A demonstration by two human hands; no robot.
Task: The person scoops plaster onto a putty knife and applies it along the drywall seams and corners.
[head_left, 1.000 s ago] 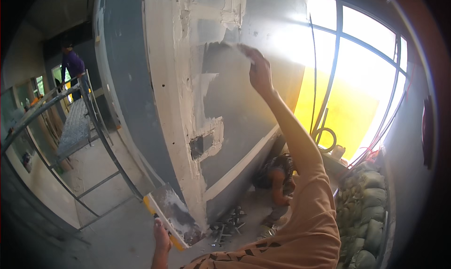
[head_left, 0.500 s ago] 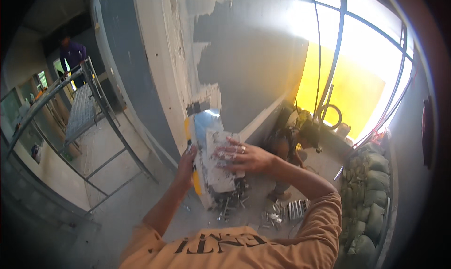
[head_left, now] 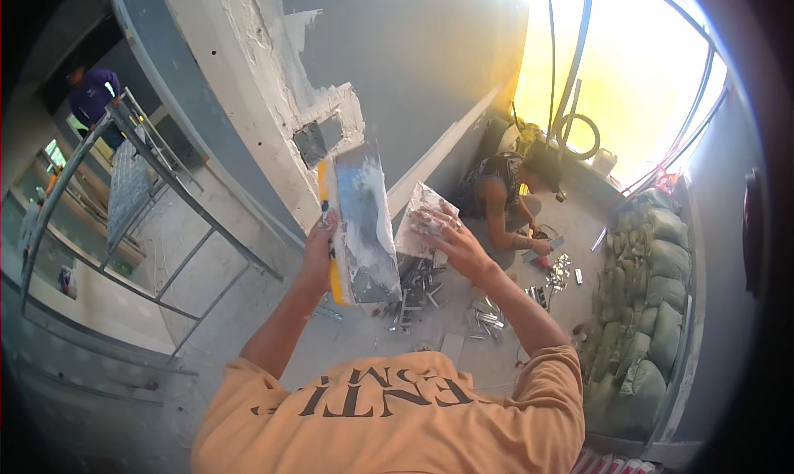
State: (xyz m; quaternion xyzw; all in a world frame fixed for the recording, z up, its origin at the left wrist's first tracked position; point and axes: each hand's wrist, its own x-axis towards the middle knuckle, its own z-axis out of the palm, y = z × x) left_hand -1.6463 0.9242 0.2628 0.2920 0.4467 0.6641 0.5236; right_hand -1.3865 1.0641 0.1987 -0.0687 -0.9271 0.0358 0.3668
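Observation:
My left hand (head_left: pixel 318 255) is closed on the yellow-edged side of a wide plastering blade (head_left: pixel 354 193), held upright in front of me. White compound streaks its bluish metal face. A smaller flat scraper (head_left: pixel 413 222), thickly coated with compound, is gripped in my right hand (head_left: pixel 457 244), whose fingers are smeared white. The scraper is just right of the blade, with a narrow gap between them. Beyond the tools stands the grey wall (head_left: pixel 397 69), with rough white compound (head_left: pixel 277 77) along its edge and around a dark square patch (head_left: pixel 311 143).
A co-worker (head_left: pixel 494 197) crouches on the right among metal pieces (head_left: pixel 486 318). Stacked sacks (head_left: pixel 664 288) line the right wall. Metal scaffolding (head_left: pixel 178 194) stands on the left, with another person (head_left: pixel 93 95) behind it. More metal offcuts (head_left: pixel 418 292) lie on the floor below my tools.
My right hand and the small scraper have moved right, off the wide blade they overlapped. More of the blade's face now shows. The view has shifted, revealing more floor.

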